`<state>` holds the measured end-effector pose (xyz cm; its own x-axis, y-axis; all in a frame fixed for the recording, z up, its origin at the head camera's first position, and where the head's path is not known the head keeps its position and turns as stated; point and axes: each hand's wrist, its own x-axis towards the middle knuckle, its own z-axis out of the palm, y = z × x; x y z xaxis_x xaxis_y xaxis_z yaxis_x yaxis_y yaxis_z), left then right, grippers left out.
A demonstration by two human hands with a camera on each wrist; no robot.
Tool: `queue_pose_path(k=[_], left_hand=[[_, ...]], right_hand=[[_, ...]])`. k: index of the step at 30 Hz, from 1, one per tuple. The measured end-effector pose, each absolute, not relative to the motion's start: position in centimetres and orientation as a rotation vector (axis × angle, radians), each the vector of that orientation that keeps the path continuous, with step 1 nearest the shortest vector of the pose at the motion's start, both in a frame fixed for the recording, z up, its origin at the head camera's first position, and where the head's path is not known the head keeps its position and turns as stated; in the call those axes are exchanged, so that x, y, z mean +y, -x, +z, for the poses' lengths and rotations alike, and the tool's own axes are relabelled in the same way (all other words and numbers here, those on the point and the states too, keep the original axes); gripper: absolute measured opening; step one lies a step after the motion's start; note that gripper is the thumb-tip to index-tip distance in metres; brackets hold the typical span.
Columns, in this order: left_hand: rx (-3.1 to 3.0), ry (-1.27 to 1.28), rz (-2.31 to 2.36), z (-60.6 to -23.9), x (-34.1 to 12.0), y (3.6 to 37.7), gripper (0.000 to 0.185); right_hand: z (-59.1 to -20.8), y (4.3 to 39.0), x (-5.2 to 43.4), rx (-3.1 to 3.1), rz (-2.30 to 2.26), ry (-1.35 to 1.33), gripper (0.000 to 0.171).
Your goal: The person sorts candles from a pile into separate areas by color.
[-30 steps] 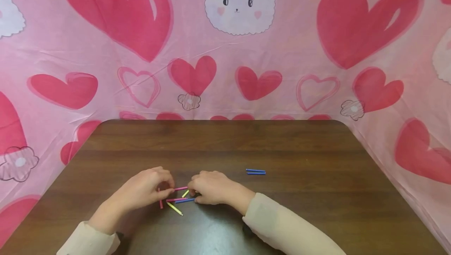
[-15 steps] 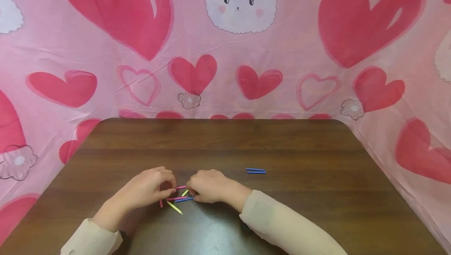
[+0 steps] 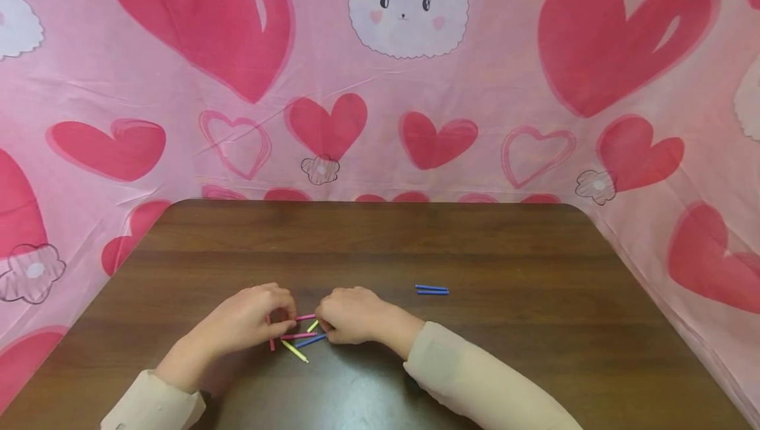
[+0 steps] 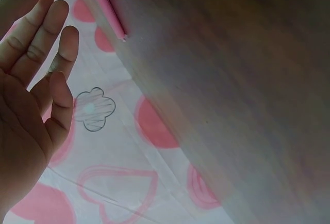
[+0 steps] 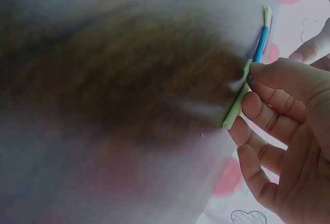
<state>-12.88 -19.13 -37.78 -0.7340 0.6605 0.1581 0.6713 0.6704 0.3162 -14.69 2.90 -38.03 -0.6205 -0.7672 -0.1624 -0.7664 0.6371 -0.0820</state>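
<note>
near the front edge of the desk (image 3: 534, 252) both hands stay over the small sticks (image 3: 299, 336). the blue stick (image 3: 311, 340) has turned slightly; the right hand (image 3: 350, 314) pinches it, while the left hand (image 3: 249, 318) pinches a pink stick (image 3: 305, 316), so sorting continues.

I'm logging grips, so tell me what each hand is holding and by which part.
The right hand pinches the blue stick at its right end. The left hand touches the pink stick at its left end; a grip cannot be told.

pink heart cloth (image 3: 380, 120), brown table (image 3: 380, 245)
</note>
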Motion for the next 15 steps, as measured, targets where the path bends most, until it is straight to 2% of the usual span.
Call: queue_pose_path(k=[15], left_hand=[[-2.870, 1.138, -0.583, -37.67, -19.24, 12.77, 0.017]], right_hand=[[-37.57, 14.84, 3.53, 2.629, -0.123, 1.280, 0.020]])
